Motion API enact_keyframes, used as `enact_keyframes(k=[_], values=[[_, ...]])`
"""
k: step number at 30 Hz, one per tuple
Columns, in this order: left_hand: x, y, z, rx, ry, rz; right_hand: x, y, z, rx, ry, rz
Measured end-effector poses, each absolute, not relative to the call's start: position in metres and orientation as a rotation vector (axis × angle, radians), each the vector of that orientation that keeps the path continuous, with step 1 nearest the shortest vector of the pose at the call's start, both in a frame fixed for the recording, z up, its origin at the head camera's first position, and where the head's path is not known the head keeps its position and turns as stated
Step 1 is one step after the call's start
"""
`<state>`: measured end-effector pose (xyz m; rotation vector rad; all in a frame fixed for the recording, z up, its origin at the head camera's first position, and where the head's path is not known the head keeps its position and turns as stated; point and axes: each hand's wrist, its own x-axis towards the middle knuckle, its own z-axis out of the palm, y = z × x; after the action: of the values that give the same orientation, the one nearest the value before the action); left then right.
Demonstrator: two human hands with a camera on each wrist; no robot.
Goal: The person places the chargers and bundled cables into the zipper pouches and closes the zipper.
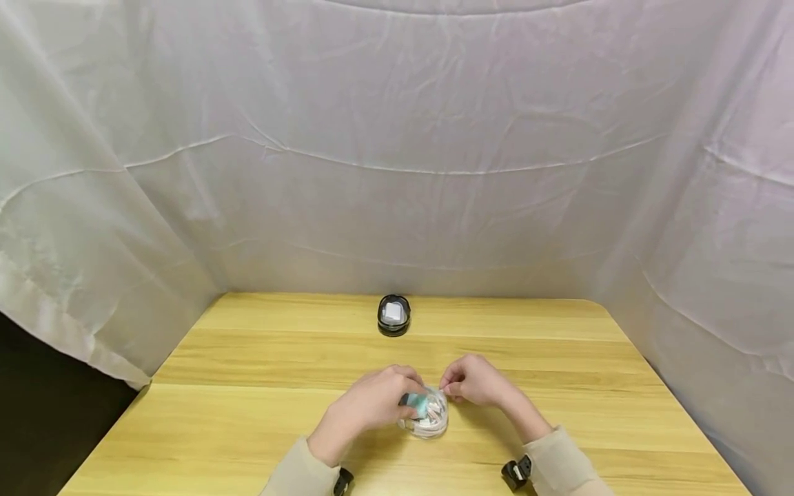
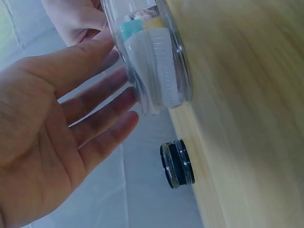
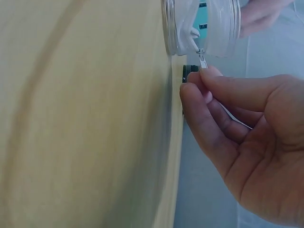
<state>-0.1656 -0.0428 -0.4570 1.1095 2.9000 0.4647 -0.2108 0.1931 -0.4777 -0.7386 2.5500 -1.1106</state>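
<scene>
A small round clear zip pouch [image 1: 429, 428] sits on the wooden table between both hands. Through its see-through wall show a teal item [image 2: 130, 29], white packets [image 2: 148, 61] and a yellowish piece. The left hand [image 1: 381, 398] holds the pouch from its left side, thumb and fingertips at the upper edge beside the teal item. On the other side, the right hand [image 3: 247, 123] pinches a small metal zipper pull [image 3: 202, 61] at the pouch's edge between thumb and index finger. Its remaining fingers are bent.
Farther back on the table stands a black-rimmed round case [image 1: 393, 315] with a clear top and something white inside. Pale cloth [image 1: 409, 220] hangs behind the table and along both sides. Dark wrist devices [image 1: 517, 472] sit near the sleeves.
</scene>
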Motion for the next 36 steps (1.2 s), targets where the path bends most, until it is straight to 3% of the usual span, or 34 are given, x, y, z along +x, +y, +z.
enact_keyframes(k=[9, 36], values=[[-0.167, -0.043, -0.461, 1.231, 2.820, 0.550, -0.211, 0.193, -0.481, -0.755, 2.539, -1.128], [-0.172, -0.044, -0.469, 1.131, 2.809, 0.582, -0.218, 0.207, -0.475, -0.867, 2.435, -1.066]])
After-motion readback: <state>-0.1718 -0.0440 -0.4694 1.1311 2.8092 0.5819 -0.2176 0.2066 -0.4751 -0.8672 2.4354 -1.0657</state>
